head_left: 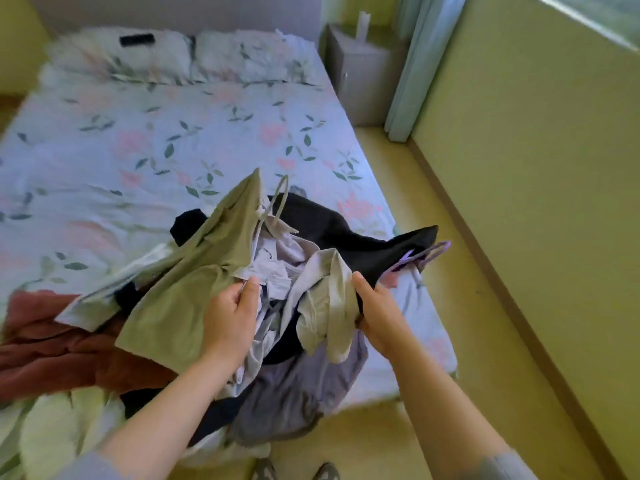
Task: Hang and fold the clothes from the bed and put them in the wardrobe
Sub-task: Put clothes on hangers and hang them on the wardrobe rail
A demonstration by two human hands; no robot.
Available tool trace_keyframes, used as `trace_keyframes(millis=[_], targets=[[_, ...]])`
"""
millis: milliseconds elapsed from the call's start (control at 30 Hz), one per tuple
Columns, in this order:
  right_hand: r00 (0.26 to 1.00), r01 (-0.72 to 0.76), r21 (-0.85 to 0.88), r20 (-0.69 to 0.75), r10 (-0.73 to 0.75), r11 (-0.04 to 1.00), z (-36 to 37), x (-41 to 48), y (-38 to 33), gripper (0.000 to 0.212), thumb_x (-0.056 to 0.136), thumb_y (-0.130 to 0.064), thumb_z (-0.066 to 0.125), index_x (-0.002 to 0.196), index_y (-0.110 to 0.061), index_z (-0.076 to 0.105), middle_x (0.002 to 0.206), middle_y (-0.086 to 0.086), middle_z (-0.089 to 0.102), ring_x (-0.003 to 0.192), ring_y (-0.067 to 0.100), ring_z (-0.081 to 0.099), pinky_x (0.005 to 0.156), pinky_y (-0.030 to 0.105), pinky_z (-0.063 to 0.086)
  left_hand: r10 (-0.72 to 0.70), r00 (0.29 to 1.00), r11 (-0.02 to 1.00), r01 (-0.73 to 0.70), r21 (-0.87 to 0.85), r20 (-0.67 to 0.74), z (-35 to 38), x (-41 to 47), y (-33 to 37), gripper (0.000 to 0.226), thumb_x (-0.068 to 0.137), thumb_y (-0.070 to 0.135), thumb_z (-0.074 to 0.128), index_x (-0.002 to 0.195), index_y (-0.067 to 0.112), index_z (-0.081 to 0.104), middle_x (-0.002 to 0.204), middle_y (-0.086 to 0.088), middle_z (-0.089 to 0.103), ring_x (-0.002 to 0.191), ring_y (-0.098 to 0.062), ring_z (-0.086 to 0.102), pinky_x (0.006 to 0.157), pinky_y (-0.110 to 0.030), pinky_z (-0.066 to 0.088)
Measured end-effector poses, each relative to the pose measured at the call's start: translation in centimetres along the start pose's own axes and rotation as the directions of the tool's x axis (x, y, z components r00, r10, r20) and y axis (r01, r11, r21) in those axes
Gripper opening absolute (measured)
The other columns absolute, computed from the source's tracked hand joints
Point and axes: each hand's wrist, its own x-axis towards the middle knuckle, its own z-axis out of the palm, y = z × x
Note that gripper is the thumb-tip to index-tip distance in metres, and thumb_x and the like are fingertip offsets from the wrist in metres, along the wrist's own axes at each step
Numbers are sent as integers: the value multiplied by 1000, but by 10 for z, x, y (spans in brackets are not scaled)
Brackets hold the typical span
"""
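Head view looks down on a heap of clothes (277, 306) piled at the near right corner of the bed (138, 140), which has a flowered sheet. The left hand (232, 317) grips an olive-green garment (187, 289), thumb on top and fingers curled under the cloth, lifting it off the heap. The right hand (377, 317) grips a pale grey garment (329, 306) at its edge, right beside a black garment (346, 237) that stretches off to the right. A purple hanger (429, 254) sticks out at the far end of that black cloth, and a pale hanger (280, 199) pokes up behind the green one. A lavender garment (294, 393) hangs over the bed's edge below the hands, and a rust-red garment (52, 341) lies to the left. Two pillows (138, 57) lie at the head of the bed; a nightstand (367, 74) and a curtain (415, 64) stand beyond.
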Motion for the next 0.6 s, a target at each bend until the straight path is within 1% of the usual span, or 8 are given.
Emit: trace_keyframes(millis=[100, 200, 233, 300, 433, 467, 533, 600], targets=[[998, 56, -85, 22, -54, 995, -14, -19, -69, 29, 95, -33, 55, 106, -9, 67, 104, 14, 72, 96, 31, 68, 86, 43, 54, 57, 998, 998, -56, 2, -30, -29, 10, 49, 51, 99, 29, 47, 54, 18, 24, 37, 7, 27, 40, -9, 29, 46, -26, 18], [988, 145, -165, 85, -132, 976, -17, -45, -143, 32, 96, -29, 56, 109, -1, 65, 102, 21, 70, 92, 36, 67, 91, 49, 54, 130, 990, 991, -132, -33, -54, -60, 21, 98, 51, 99, 30, 46, 55, 18, 24, 37, 8, 26, 38, -8, 30, 44, -24, 22], [979, 193, -179, 100, -177, 965, -17, -56, -169, 35, 97, -28, 56, 113, 2, 63, 99, 22, 68, 87, 34, 64, 85, 47, 53, 162, 985, 985, -165, -47, -64, -70, 25, 114, 51, 99, 30, 46, 54, 18, 26, 37, 8, 27, 38, -7, 31, 41, -19, 23], [957, 284, -198, 121, -264, 938, -17, -79, -219, 38, 98, -28, 55, 116, 6, 59, 93, 19, 61, 83, 29, 56, 73, 39, 50, 235, 968, 969, -241, -61, -89, -88, 31, 147, 52, 100, 28, 48, 52, 18, 27, 36, 8, 31, 40, -7, 34, 41, -18, 26], [909, 417, -227, 111, -402, 880, -14, -133, -308, 29, 98, -32, 57, 99, -3, 64, 77, 11, 61, 66, 23, 56, 59, 29, 43, 354, 923, 924, -370, -96, -151, -124, 35, 212, 56, 99, 27, 49, 47, 22, 32, 37, 11, 41, 41, -5, 40, 46, -21, 25], [896, 443, -230, 109, -430, 866, -12, -146, -325, 29, 97, -33, 58, 95, -4, 63, 78, 12, 59, 68, 24, 54, 62, 31, 43, 392, 904, 908, -410, -89, -172, -134, 34, 227, 56, 99, 26, 50, 46, 23, 32, 37, 10, 42, 42, -5, 40, 45, -19, 25], [871, 492, -232, 128, -475, 839, -11, -171, -354, 27, 97, -33, 58, 98, -6, 59, 89, 14, 55, 79, 30, 48, 73, 38, 39, 461, 862, 872, -485, -71, -212, -153, 33, 257, 55, 99, 25, 51, 47, 22, 34, 37, 6, 38, 45, -8, 38, 45, -18, 26], [851, 525, -252, 148, -504, 813, -13, -192, -373, 28, 96, -32, 59, 103, -5, 60, 93, 17, 62, 80, 32, 55, 75, 42, 46, 492, 835, 848, -523, -80, -246, -174, 30, 282, 52, 99, 27, 49, 49, 17, 36, 42, 6, 34, 48, -13, 36, 49, -25, 27]])
